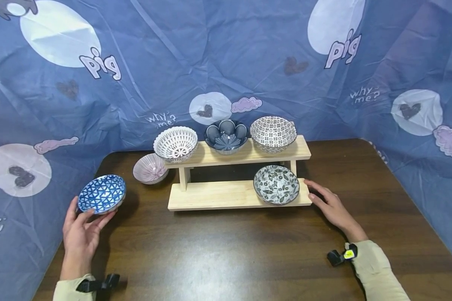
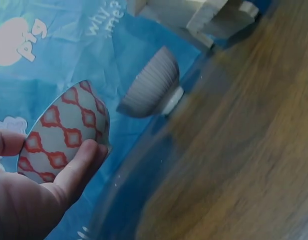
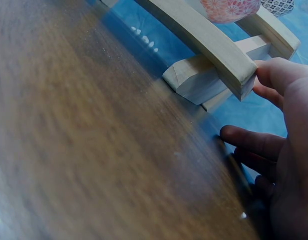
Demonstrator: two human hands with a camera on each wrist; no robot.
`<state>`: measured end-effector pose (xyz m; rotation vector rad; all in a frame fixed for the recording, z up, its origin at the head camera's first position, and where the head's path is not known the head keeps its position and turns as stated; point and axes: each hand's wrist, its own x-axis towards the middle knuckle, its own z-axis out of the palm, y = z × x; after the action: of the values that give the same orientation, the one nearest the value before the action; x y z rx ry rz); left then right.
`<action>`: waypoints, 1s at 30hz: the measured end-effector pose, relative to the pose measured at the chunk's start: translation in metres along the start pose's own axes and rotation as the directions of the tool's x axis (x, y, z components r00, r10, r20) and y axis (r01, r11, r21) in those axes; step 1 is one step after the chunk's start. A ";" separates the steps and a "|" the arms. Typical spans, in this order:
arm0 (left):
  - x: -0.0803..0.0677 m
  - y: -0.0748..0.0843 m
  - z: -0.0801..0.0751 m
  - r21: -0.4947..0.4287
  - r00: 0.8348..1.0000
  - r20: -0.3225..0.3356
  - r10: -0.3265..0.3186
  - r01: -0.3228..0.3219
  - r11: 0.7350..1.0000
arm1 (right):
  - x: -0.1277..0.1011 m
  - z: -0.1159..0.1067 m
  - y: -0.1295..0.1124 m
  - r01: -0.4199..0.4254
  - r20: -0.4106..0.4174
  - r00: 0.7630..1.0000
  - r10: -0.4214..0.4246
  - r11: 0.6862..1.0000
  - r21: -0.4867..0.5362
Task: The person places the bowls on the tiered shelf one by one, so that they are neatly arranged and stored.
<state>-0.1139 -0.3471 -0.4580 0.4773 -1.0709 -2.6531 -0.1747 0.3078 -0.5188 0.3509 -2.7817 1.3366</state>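
My left hand [image 1: 80, 238] holds a blue-and-white bowl [image 1: 102, 193] off the table's left side, thumb at the near rim and fingers beneath. Its outside, in the left wrist view, carries red diamond shapes [image 2: 69, 135]. My right hand [image 1: 335, 209] touches the right end of a two-tier wooden stand [image 1: 211, 196] with fairly straight fingers; in the right wrist view the thumb side meets the board's end [image 3: 243, 82]. On the lower board, at the right, sits a leaf-patterned bowl [image 1: 276, 184]. Behind the held bowl, a pale purple striped bowl [image 1: 150, 168] stands on the table.
Along the upper board stand a white-and-grey bowl [image 1: 175, 143], a dark blue bowl [image 1: 226, 137] and a grey patterned bowl [image 1: 273, 133]. Brown tabletop [image 1: 226, 251] lies in front of the stand. A blue printed cloth [image 1: 226, 54] hangs behind and at both sides.
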 end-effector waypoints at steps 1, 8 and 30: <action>-0.001 0.000 0.001 0.003 1.000 0.012 0.002 -0.002 1.000 | 0.000 0.000 0.000 0.002 -0.001 1.000 -0.002 1.000 0.004; -0.008 -0.003 0.008 -0.028 0.995 0.095 0.005 -0.002 1.000 | 0.000 -0.001 -0.004 -0.002 0.008 1.000 0.002 1.000 0.027; -0.046 -0.020 0.049 0.148 0.969 0.247 -0.032 -0.005 0.989 | 0.000 -0.002 -0.004 0.007 0.003 1.000 -0.007 1.000 0.019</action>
<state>-0.0921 -0.2872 -0.4292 0.1799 -1.3467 -2.7104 -0.1737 0.3067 -0.5146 0.3630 -2.7699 1.3632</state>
